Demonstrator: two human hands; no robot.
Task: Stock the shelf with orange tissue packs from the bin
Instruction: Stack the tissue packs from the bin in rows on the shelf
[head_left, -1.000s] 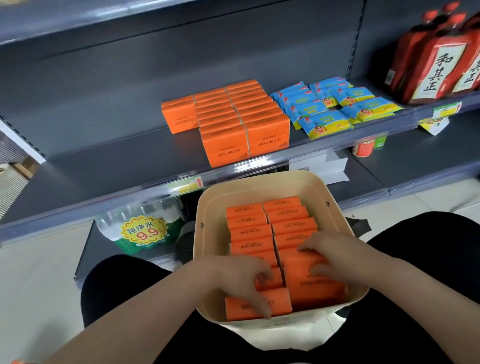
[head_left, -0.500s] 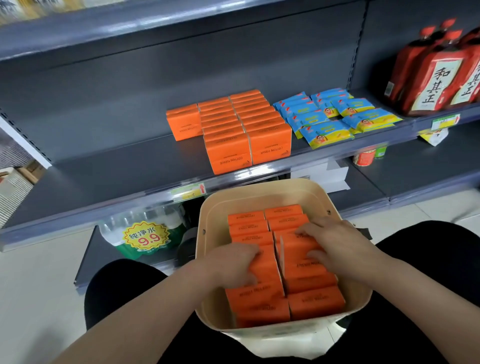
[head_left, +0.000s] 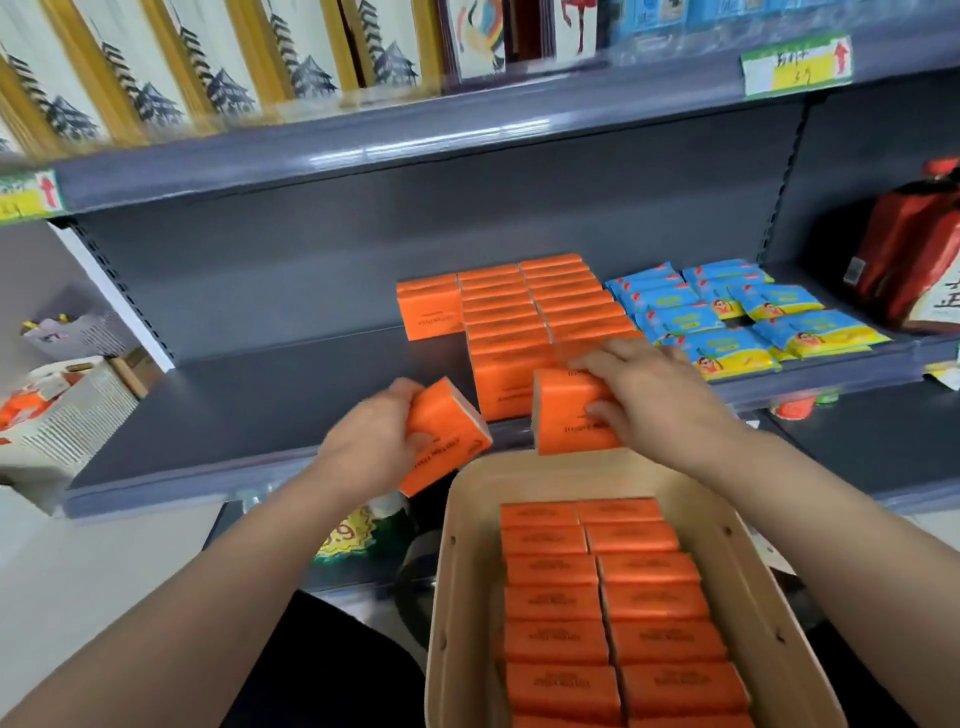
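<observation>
My left hand (head_left: 371, 441) grips one orange tissue pack (head_left: 447, 441), tilted, above the front lip of the grey shelf (head_left: 249, 410). My right hand (head_left: 649, 395) holds another orange pack (head_left: 569, 415) just in front of the rows of orange packs (head_left: 524, 317) that stand on the shelf. Below my hands sits the beige bin (head_left: 460, 597) on my lap, with two rows of orange packs (head_left: 602, 613) in it.
Blue and yellow packets (head_left: 727, 312) lie to the right of the orange rows, and red bottles (head_left: 914, 265) stand further right. The shelf's left half is bare. An upper shelf (head_left: 415, 145) overhangs. A white basket (head_left: 62, 415) stands at far left.
Both hands have come up out of the bin, each with an orange pack, and now hover at the shelf's front edge. The camera has tilted upward.
</observation>
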